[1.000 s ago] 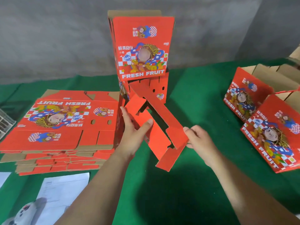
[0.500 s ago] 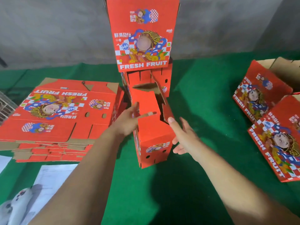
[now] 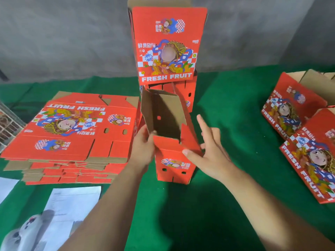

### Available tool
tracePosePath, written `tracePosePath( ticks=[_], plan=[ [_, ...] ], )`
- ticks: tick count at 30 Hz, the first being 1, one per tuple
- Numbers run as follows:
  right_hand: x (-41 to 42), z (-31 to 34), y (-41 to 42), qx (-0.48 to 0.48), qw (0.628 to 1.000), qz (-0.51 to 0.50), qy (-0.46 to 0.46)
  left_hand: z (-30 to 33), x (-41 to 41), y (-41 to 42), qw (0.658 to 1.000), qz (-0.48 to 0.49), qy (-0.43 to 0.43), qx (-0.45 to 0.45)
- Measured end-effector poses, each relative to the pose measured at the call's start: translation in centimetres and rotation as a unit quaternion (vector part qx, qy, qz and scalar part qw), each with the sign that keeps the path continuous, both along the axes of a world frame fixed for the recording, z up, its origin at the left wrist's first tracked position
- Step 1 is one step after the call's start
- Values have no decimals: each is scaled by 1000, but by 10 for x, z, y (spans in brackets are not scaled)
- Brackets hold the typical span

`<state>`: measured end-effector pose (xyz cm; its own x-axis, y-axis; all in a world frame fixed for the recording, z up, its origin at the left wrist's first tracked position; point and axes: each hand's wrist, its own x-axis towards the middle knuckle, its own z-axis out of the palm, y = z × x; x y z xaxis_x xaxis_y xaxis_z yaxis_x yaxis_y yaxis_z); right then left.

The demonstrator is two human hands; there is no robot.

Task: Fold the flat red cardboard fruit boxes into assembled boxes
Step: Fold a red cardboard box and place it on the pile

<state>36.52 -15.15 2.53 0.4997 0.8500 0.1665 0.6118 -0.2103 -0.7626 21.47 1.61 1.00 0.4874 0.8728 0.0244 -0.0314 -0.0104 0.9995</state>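
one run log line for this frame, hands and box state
step: folding end flaps | box: on end, top open | left hand: grips left wall | right hand: open, thumb on right flap | flat stack: left

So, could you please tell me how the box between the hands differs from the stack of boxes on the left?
The box between the hands stands opened into a tube, brown inside showing; the stack of flat boxes lies flattened, printed faces up. The left hand grips the opened box and the right hand touches its flap; nothing touches the stack. Both are red cardboard with the same cartoon print, on the green cloth.
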Motion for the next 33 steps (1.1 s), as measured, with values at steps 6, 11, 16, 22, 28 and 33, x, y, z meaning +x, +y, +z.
tracePosePath(
  ticks=[6,11,16,22,28,33],
  plan=[
    [-34,-3,-18,30,986,122,-110,0,-6,23,992,-81,-34,-94],
    [2,4,-1,40,976,-153,-151,-11,-1,35,987,-132,-9,-88],
    [39,-3,7,6,994,-110,-14,-8,8,39,988,-136,-4,-72],
    [55,-11,6,37,989,-87,112,-5,18,44,991,-117,36,46],
    [89,1,-5,-31,991,8,132,-5,13,53,926,68,189,321],
    [74,-5,-8,-126,989,28,75,4,5,54,942,48,176,280]
  ],
)
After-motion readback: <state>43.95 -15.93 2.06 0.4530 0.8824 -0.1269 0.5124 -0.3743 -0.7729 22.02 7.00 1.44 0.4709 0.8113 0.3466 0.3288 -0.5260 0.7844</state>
